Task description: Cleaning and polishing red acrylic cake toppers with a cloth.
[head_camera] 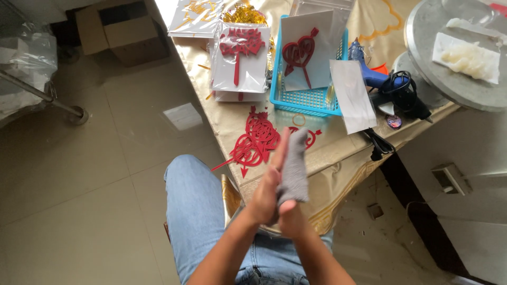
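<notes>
While pressed palm to palm over the lap, the left hand (266,187) and right hand (290,211) sandwich a grey cloth (294,169), fingers flat, not clenched. Just beyond them, a pile of red cutout toppers (256,140) lies at the tabletop (327,153) edge, w/ a blue basket (311,100) holding a red heart on white card behind. Right of basket: a blue glue gun (372,74) and black cord. Open tiled floor (95,174) spreads left; a cardboard box (124,31) sits well apart, top left.
</notes>
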